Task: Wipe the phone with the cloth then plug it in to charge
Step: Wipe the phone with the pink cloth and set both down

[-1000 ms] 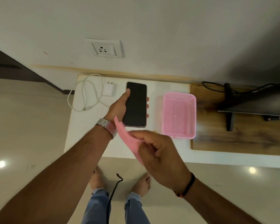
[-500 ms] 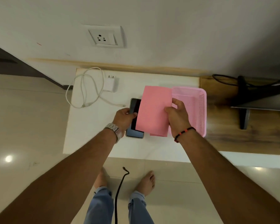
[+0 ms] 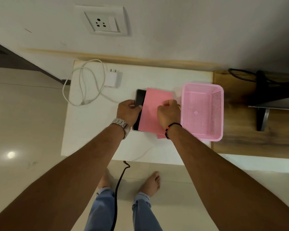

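Observation:
A black phone [image 3: 140, 99] is over the white table [image 3: 90, 127], gripped along its left edge by my left hand [image 3: 128, 111]. A pink cloth [image 3: 153, 107] covers most of the screen, so only a left strip of the phone shows. My right hand [image 3: 168, 112] presses on the cloth with fingers curled over it. A white charger plug [image 3: 111, 78] with its looped white cable [image 3: 83, 85] lies at the table's back left. The wall socket [image 3: 105, 22] is above it.
A pink plastic basket [image 3: 203, 135] stands just right of my right hand. Beyond it, a wooden surface [image 3: 237, 140] carries a dark stand with black cables [image 3: 260, 100]. A black cord [image 3: 118, 189] hangs down between my feet.
The phone came down from a raised position toward the table. My right hand brought the cloth over and spread it across the screen. The camera moved closer.

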